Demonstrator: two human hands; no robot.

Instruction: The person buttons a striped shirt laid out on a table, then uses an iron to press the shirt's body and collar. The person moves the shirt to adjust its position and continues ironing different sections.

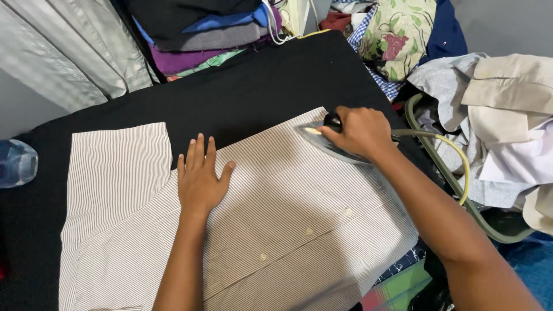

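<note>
Right hand (362, 131) clamped on iron (324, 140), nose pointing left across striped shirt (276, 213); left hand (200, 178) flat, fingers (199, 152) spread, nearby.

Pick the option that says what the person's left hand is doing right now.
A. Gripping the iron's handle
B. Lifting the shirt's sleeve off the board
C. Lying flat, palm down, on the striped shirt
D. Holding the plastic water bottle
C: the left hand lies spread flat on the striped shirt, while the right hand grips the iron.
</note>
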